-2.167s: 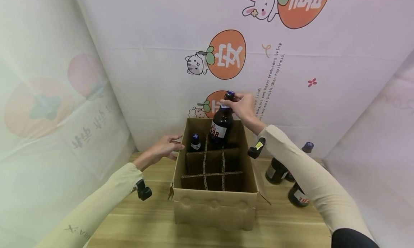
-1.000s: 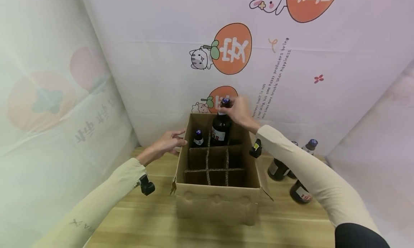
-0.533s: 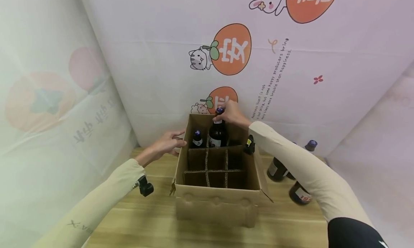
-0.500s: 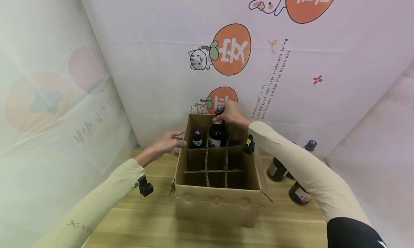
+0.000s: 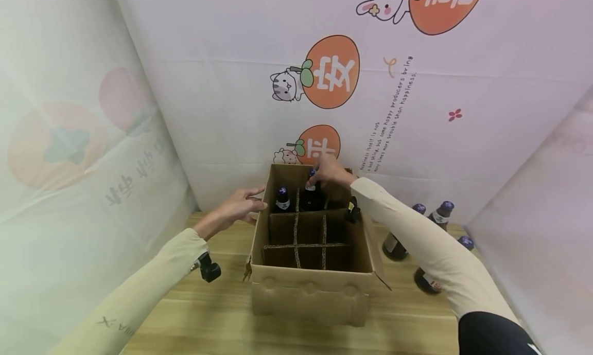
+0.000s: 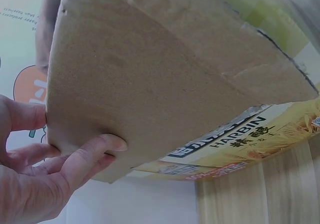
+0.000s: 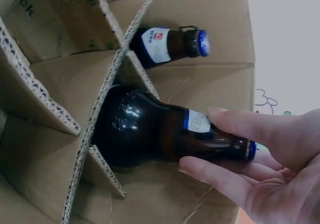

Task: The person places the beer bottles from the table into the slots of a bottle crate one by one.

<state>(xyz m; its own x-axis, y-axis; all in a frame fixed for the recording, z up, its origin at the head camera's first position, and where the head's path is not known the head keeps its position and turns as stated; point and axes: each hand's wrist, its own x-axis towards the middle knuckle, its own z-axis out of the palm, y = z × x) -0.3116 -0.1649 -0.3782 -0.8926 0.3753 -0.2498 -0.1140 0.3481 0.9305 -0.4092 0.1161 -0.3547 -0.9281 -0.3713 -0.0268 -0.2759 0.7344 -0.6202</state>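
My right hand (image 5: 330, 171) grips the neck of a dark beer bottle (image 7: 137, 126) with a blue cap, thumb on one side and fingers on the other. The bottle's lower body is down in the back-row middle compartment of a cardboard box (image 5: 310, 278), hidden by the dividers. A second blue-capped beer bottle (image 5: 282, 200) stands in the back-left compartment beside it. My left hand (image 5: 238, 206) holds the box at its left side near the back corner. In the left wrist view, the thumb lies on the brown cardboard flap (image 6: 150, 74) and the fingers are at its edge.
More beer bottles (image 5: 439, 216) stand on the wooden table (image 5: 208, 314) right of the box, partly behind my right sleeve. Cardboard dividers (image 5: 296, 231) split the box into compartments. A printed white cloth (image 5: 222, 103) hangs behind and at both sides.
My right hand has moved down and slightly left, lowering the beer bottle deeper into its compartment. My left hand has stayed at the box.
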